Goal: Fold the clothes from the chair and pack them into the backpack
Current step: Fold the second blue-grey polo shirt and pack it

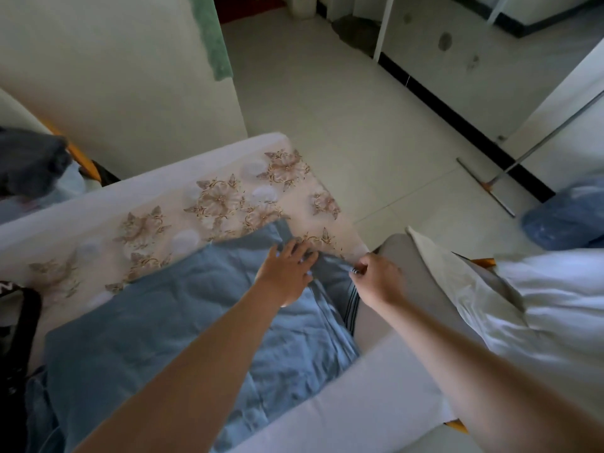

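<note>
The left hand's (pixel 286 268) fingers (pixel 299 248) are spread wide and pressed flat on the far corner of the blue garment (pixel 183 308), while the right hand's (pixel 376 276) fingers (pixel 359 268) are pinched on the garment's edge just beside it, near a striped trim. The garment lies spread across the floral cloth (pixel 228 197) covering the table (pixel 130 178), its near end reaching the table's near rim. A black bag (pixel 16 322), probably the backpack, sits at the left edge, and white clothes (pixel 539 299) are piled on the chair (pixel 392 253) to the right.
</note>
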A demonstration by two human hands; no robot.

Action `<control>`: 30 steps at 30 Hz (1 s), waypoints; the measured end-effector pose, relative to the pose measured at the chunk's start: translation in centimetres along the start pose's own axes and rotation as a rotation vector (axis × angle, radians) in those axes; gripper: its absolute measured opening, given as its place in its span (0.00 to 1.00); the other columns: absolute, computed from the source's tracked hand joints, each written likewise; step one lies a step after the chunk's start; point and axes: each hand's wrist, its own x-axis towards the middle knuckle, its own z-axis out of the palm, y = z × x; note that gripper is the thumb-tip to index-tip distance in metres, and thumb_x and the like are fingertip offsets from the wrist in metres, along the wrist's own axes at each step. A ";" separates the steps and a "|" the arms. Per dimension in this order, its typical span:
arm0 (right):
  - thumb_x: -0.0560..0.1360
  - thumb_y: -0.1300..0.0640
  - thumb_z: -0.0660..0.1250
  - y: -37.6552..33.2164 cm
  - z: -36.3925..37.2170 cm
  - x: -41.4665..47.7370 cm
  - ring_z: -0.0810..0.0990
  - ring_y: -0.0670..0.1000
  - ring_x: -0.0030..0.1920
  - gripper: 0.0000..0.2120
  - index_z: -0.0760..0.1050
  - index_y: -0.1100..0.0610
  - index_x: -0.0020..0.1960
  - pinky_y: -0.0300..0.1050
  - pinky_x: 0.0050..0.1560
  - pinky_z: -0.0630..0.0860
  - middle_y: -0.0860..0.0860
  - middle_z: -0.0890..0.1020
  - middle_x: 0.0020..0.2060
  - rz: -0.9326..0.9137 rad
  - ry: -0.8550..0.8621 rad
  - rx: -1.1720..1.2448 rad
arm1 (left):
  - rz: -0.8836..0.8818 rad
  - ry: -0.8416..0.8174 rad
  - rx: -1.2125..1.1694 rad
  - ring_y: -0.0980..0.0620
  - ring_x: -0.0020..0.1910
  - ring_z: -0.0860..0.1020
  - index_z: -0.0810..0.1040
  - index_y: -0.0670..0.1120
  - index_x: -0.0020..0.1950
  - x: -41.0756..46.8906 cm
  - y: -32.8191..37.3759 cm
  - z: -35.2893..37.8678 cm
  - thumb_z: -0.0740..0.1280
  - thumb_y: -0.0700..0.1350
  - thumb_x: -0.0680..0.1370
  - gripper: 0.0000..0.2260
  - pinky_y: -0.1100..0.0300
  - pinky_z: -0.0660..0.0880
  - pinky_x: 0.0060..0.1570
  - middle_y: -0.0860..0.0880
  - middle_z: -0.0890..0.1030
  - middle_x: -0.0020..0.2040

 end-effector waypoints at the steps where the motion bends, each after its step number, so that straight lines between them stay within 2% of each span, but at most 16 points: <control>1: 0.75 0.50 0.71 0.5 -0.1 0.1 0.82 0.56 0.50 0.06 0.79 0.51 0.48 0.48 0.52 0.76 0.50 0.84 0.45 -0.005 0.022 0.029 | -0.043 -0.004 0.009 0.42 0.79 0.43 0.42 0.50 0.81 0.2 -0.1 0.1 0.46 0.57 0.84 0.28 0.38 0.51 0.75 0.46 0.42 0.81; 2: 0.75 0.49 0.71 1.0 -0.1 0.2 0.82 0.56 0.51 0.08 0.79 0.51 0.51 0.48 0.53 0.76 0.50 0.84 0.47 -0.016 0.048 0.057 | -0.070 0.016 0.009 0.42 0.79 0.45 0.43 0.48 0.81 0.5 0.0 0.0 0.46 0.57 0.84 0.28 0.39 0.52 0.75 0.45 0.45 0.81; 4: 0.74 0.45 0.70 1.7 0.1 0.3 0.79 0.56 0.55 0.16 0.78 0.52 0.58 0.50 0.57 0.74 0.51 0.81 0.53 -0.028 0.063 0.069 | -0.085 0.112 -0.016 0.43 0.77 0.54 0.52 0.46 0.80 1.2 0.7 -0.5 0.48 0.56 0.84 0.26 0.43 0.54 0.75 0.44 0.55 0.79; 6: 0.73 0.42 0.71 1.8 0.3 0.2 0.77 0.58 0.57 0.19 0.79 0.51 0.58 0.50 0.57 0.72 0.53 0.79 0.53 -0.036 0.039 0.010 | -0.037 0.192 -0.148 0.46 0.74 0.60 0.61 0.48 0.77 2.5 1.9 -1.6 0.53 0.54 0.84 0.22 0.48 0.56 0.74 0.47 0.64 0.75; 9: 0.72 0.48 0.73 1.5 0.3 0.3 0.78 0.59 0.52 0.07 0.82 0.51 0.46 0.51 0.51 0.72 0.53 0.79 0.47 -0.139 0.042 0.008 | 0.122 0.157 -0.356 0.48 0.71 0.67 0.64 0.51 0.76 4.3 4.2 -3.2 0.64 0.47 0.81 0.23 0.49 0.59 0.72 0.50 0.71 0.72; 12: 0.76 0.53 0.70 1.1 -0.6 0.9 0.80 0.55 0.49 0.02 0.77 0.49 0.46 0.49 0.48 0.76 0.49 0.81 0.44 -0.066 -0.005 0.247 | 0.093 0.186 -0.442 0.48 0.61 0.74 0.72 0.52 0.70 6.0 5.2 -4.5 0.66 0.42 0.79 0.19 0.50 0.64 0.69 0.50 0.80 0.59; 14: 0.76 0.51 0.69 1.0 -1.2 0.9 0.82 0.52 0.46 0.07 0.74 0.49 0.51 0.47 0.44 0.76 0.45 0.81 0.42 0.011 -0.013 0.405 | 0.062 0.143 -0.523 0.49 0.54 0.76 0.81 0.53 0.57 6.6 5.0 -5.2 0.64 0.38 0.78 0.13 0.51 0.71 0.60 0.52 0.82 0.49; 15: 0.75 0.49 0.71 1.0 -1.3 0.7 0.81 0.50 0.45 0.13 0.71 0.49 0.55 0.45 0.42 0.74 0.44 0.80 0.42 0.035 -0.047 0.460 | 0.041 0.113 -0.604 0.50 0.50 0.78 0.82 0.56 0.51 6.7 4.8 -5.5 0.64 0.36 0.76 0.15 0.53 0.75 0.54 0.53 0.81 0.46; 17: 0.69 0.45 0.75 1.0 -1.3 0.0 0.81 0.46 0.41 0.24 0.66 0.44 0.59 0.41 0.37 0.73 0.44 0.80 0.42 0.076 -0.172 0.502 | -0.010 0.098 -0.753 0.52 0.44 0.80 0.79 0.60 0.42 6.8 4.4 -6.3 0.63 0.34 0.72 0.20 0.55 0.79 0.45 0.56 0.81 0.44; 18: 0.67 0.44 0.75 0.9 -1.1 -0.4 0.81 0.45 0.40 0.24 0.68 0.43 0.58 0.42 0.36 0.74 0.45 0.81 0.41 0.074 -0.226 0.475 | -0.023 0.111 -0.798 0.54 0.42 0.79 0.79 0.60 0.41 6.8 4.2 -6.6 0.63 0.33 0.72 0.19 0.56 0.80 0.43 0.56 0.81 0.43; 20: 0.67 0.46 0.72 1.0 -0.5 -0.8 0.82 0.49 0.37 0.13 0.75 0.52 0.46 0.44 0.34 0.77 0.48 0.81 0.34 0.054 -0.255 0.359 | -0.033 0.125 -0.850 0.55 0.40 0.79 0.80 0.57 0.41 6.7 3.8 -7.0 0.63 0.34 0.73 0.17 0.61 0.78 0.39 0.57 0.81 0.41; 22: 0.72 0.50 0.68 1.0 -0.3 -1.0 0.81 0.54 0.35 0.11 0.74 0.57 0.40 0.45 0.32 0.73 0.50 0.79 0.30 0.020 -0.232 0.307 | -0.038 0.152 -0.877 0.54 0.41 0.80 0.80 0.57 0.39 6.4 3.1 -7.2 0.63 0.35 0.74 0.17 0.59 0.77 0.40 0.57 0.81 0.40; 24: 0.77 0.50 0.64 1.0 -0.4 -1.1 0.81 0.57 0.39 0.09 0.72 0.55 0.44 0.49 0.37 0.76 0.52 0.80 0.36 0.008 -0.182 0.304 | -0.041 0.190 -0.882 0.55 0.46 0.80 0.80 0.58 0.43 5.9 2.1 -7.3 0.66 0.37 0.76 0.14 0.60 0.77 0.45 0.57 0.82 0.44; 27: 0.80 0.50 0.63 0.8 -0.6 -1.6 0.82 0.60 0.47 0.09 0.71 0.56 0.54 0.51 0.44 0.76 0.55 0.82 0.45 0.007 -0.087 0.204 | -0.003 0.249 -0.818 0.58 0.50 0.78 0.82 0.51 0.55 4.6 1.1 -7.5 0.68 0.40 0.79 0.09 0.63 0.74 0.53 0.55 0.83 0.52; 28: 0.79 0.50 0.63 0.6 -0.7 -1.9 0.82 0.60 0.48 0.10 0.72 0.56 0.56 0.50 0.44 0.75 0.55 0.83 0.46 -0.004 -0.048 0.178 | 0.007 0.273 -0.767 0.57 0.50 0.78 0.83 0.51 0.55 4.2 0.8 -7.7 0.67 0.39 0.78 0.10 0.61 0.74 0.53 0.54 0.82 0.51; 30: 0.78 0.50 0.66 -0.1 -1.6 -2.7 0.82 0.58 0.46 0.11 0.74 0.54 0.58 0.47 0.41 0.73 0.52 0.83 0.43 -0.038 0.030 0.189 | 0.011 0.328 -0.641 0.57 0.49 0.76 0.82 0.56 0.49 2.8 0.0 -8.0 0.67 0.37 0.76 0.13 0.60 0.73 0.52 0.57 0.81 0.47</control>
